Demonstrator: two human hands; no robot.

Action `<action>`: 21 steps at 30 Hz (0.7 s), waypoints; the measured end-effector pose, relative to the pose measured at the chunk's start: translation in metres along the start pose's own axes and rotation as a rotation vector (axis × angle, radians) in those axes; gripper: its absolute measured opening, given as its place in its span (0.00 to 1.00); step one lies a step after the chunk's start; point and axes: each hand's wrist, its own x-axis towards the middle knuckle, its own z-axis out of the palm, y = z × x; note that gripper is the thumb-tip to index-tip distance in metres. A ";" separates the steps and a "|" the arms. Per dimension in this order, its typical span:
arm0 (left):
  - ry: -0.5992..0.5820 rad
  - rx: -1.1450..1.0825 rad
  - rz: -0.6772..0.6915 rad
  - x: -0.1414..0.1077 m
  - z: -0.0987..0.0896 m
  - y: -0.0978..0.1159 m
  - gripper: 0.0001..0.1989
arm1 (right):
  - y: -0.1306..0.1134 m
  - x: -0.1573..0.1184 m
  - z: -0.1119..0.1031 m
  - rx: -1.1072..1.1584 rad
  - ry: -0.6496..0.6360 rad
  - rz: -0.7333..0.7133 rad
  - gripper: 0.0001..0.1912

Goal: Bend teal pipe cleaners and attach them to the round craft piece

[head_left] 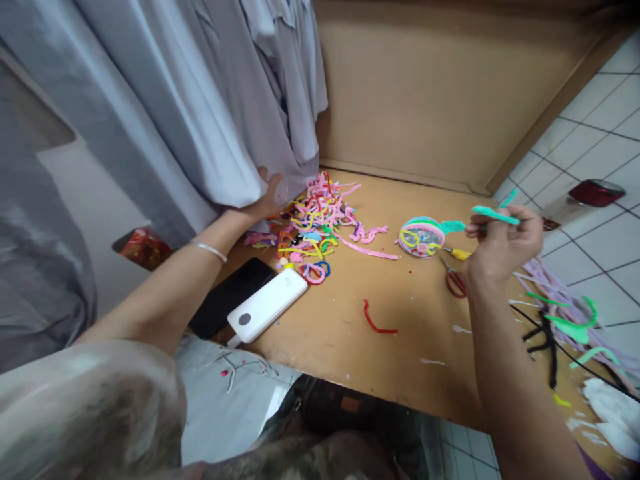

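My left hand (270, 195) reaches to the back left, at the edge of a heap of coloured fuzzy stems (325, 207); the grey curtain (280, 100) partly covers it, and its fingertips are unclear. At the right, my right hand (505, 240) is raised over the table, its fingers closed on a mint-green fuzzy piece (495, 214). A round item with pink, green and yellow fuzzy trim (421, 237) lies left of that hand, with a mint-green strip at its right side. One curved red stem (375, 320) lies alone near the middle.
A white power bank (267, 305) and a black phone (225, 300) lie at the front left. Red-handled scissors (455, 283) and a yellow-handled tool (459, 254) are beside my right wrist. Lilac stems (550, 287) and white fluff (613, 413) sit far right.
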 end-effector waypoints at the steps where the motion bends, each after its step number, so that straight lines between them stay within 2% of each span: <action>1: -0.012 0.048 0.012 -0.005 0.004 -0.003 0.40 | -0.001 0.005 0.002 0.033 -0.004 0.004 0.08; 6: -0.171 0.094 0.104 -0.012 0.015 -0.002 0.27 | -0.003 0.006 0.006 0.106 -0.039 0.132 0.08; 10: -0.201 0.071 0.147 0.002 0.016 0.015 0.15 | -0.004 -0.007 0.011 0.108 -0.101 0.213 0.08; 14: -0.248 0.203 0.168 0.013 0.023 0.037 0.11 | -0.005 -0.013 0.017 0.098 -0.144 0.239 0.09; 17: -0.353 0.295 0.211 0.019 0.030 0.045 0.10 | -0.003 -0.014 0.016 0.067 -0.177 0.255 0.11; 19: -0.379 0.199 0.170 0.026 0.031 0.043 0.15 | -0.002 -0.016 0.013 0.055 -0.192 0.272 0.12; 21: -0.341 0.017 0.085 0.035 0.029 0.038 0.22 | 0.001 -0.018 0.009 0.049 -0.203 0.293 0.13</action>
